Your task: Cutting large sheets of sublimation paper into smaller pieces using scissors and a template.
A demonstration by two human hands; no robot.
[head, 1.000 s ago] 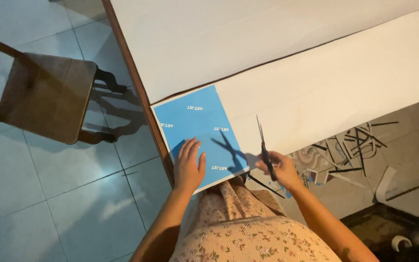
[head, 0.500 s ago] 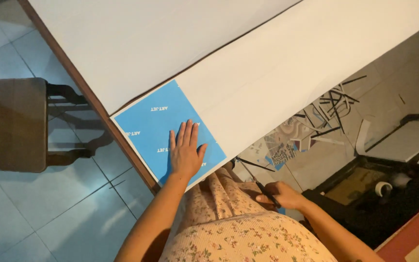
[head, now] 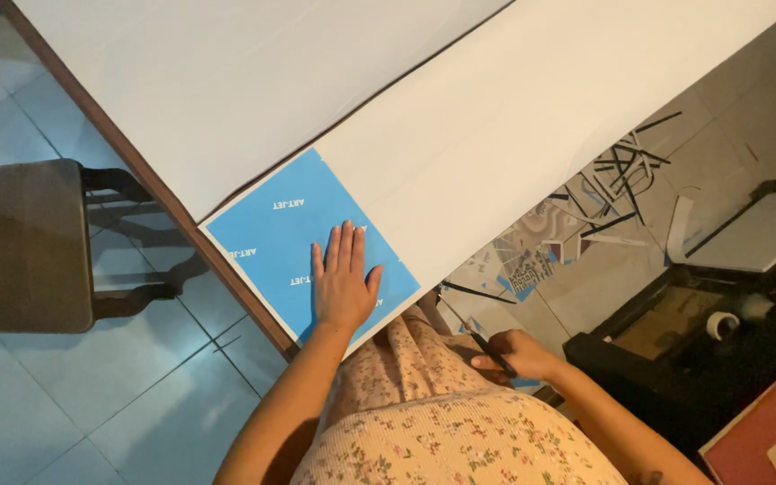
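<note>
My left hand lies flat, fingers together, on a blue sheet with small white print at the near corner of the table. A wide white sheet runs from the blue sheet to the far right along the table's edge. My right hand is off the table, down by my lap, closed around a pair of dark scissors whose blades point up toward the table's edge. The scissors touch no paper.
A brown wooden table edge runs diagonally. A dark wooden chair stands on the blue tiled floor at left. Paper scraps and black strips litter the floor at right, near a dark low shelf with a tape roll.
My right hand has drawn the scissors off the blue sheet and down past the table's edge to my lap. My left hand has slid further onto the blue sheet and stays flat.
</note>
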